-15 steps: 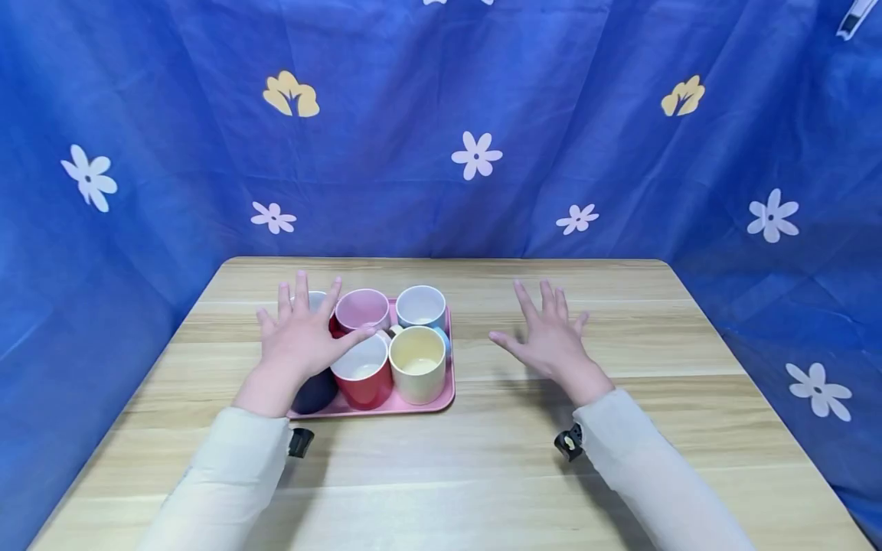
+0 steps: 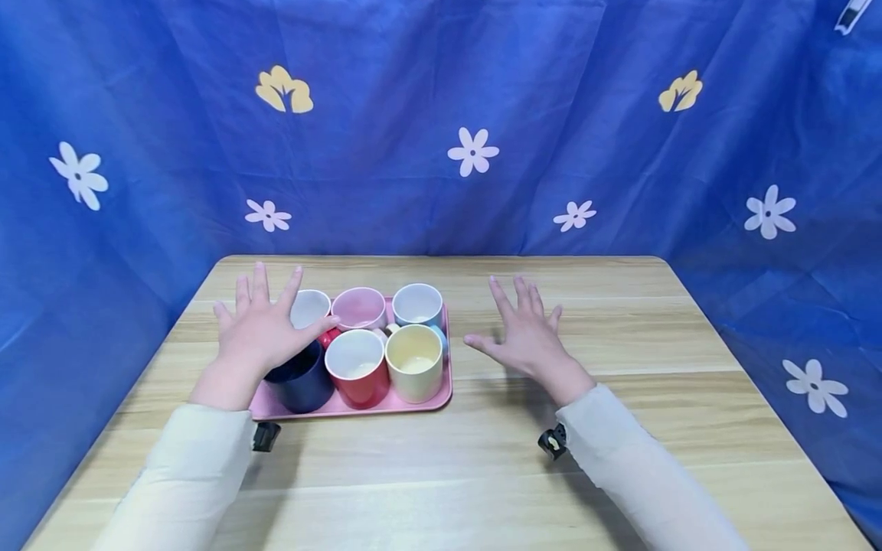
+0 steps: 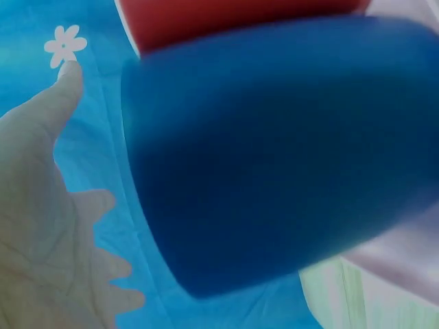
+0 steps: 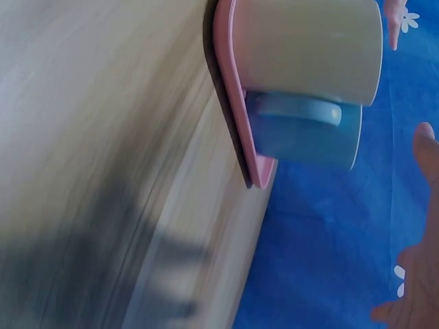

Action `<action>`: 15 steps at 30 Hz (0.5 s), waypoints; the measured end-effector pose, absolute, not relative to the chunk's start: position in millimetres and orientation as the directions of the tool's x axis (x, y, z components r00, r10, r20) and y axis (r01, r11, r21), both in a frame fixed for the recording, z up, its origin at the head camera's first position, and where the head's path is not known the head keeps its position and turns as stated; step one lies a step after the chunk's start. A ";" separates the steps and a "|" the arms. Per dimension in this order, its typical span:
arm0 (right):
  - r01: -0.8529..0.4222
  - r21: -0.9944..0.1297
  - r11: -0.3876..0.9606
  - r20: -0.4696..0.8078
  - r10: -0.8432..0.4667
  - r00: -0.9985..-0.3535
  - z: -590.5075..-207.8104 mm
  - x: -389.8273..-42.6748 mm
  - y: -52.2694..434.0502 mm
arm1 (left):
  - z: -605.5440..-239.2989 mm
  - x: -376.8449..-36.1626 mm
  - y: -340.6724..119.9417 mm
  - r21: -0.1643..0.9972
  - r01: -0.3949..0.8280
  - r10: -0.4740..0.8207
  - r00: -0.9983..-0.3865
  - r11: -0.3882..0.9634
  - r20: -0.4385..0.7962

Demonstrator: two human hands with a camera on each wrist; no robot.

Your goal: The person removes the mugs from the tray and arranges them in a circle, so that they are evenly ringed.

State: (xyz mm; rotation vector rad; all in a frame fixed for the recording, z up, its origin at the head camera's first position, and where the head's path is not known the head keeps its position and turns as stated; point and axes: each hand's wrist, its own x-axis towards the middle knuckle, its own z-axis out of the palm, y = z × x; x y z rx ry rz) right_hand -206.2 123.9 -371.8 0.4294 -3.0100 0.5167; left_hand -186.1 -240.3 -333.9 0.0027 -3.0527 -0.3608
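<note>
A pink tray [image 2: 413, 406] on the table carries several mugs in two rows. In front stand a navy mug [image 2: 308, 383], a red mug [image 2: 365, 383] with a white inside and a cream mug [image 2: 416, 379]. Behind them are a white-lined mug [image 2: 310, 308], a pink mug [image 2: 360, 308] and a light blue mug [image 4: 302, 130]. My left hand [image 2: 258, 333] hovers over the tray's left end with fingers spread, covering part of the navy mug. To the right of the tray, my right hand [image 2: 527, 337] is held above the table, fingers spread, holding nothing.
The wooden table [image 2: 427, 490] runs back to a blue flowered curtain [image 2: 386, 153], which also hangs along both sides. A black wrist strap [image 2: 553, 441] shows below the right sleeve, another [image 2: 266, 436] below the left.
Both hands have shifted left. The left hand has uncovered more of the navy mug and the white-lined mug behind it, and the right hand is nearer the tray. The mugs stay in place.
</note>
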 end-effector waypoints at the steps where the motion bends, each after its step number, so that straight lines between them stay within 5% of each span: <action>1: -0.284 -0.321 0.903 0.103 -0.265 -0.959 -372.0 -205.9 122.3 | -333.3 -186.4 -242.7 0.236 0.003 -0.013 -0.998 0.972 0.065; 15: -0.329 -0.338 0.882 0.105 -0.312 -0.944 -378.7 -198.7 101.2 | -327.6 -181.3 -272.0 0.230 -0.020 -0.034 -0.998 0.973 0.057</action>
